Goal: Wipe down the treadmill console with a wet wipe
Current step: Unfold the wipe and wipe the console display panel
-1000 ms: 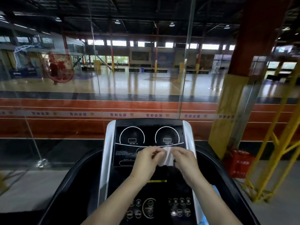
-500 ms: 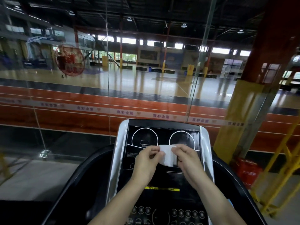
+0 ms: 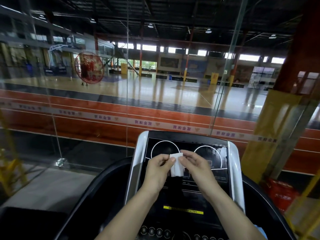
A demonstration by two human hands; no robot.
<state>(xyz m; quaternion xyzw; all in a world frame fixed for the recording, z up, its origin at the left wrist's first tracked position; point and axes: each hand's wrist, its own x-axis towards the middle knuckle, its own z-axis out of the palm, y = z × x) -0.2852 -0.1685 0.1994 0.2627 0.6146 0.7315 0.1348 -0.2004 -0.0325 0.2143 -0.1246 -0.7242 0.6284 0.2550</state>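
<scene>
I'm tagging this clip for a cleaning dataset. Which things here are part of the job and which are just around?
Job: wet wipe, left hand, right hand, treadmill console.
Around: red crate, glass wall, yellow frame.

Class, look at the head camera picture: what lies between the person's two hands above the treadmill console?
A white wet wipe, still folded, pinched at its top by the left hand and the right hand. The head view shows it in front of the console.

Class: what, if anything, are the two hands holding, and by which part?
A white wet wipe, pinched at its upper edge by left hand and right hand above the console.
</scene>
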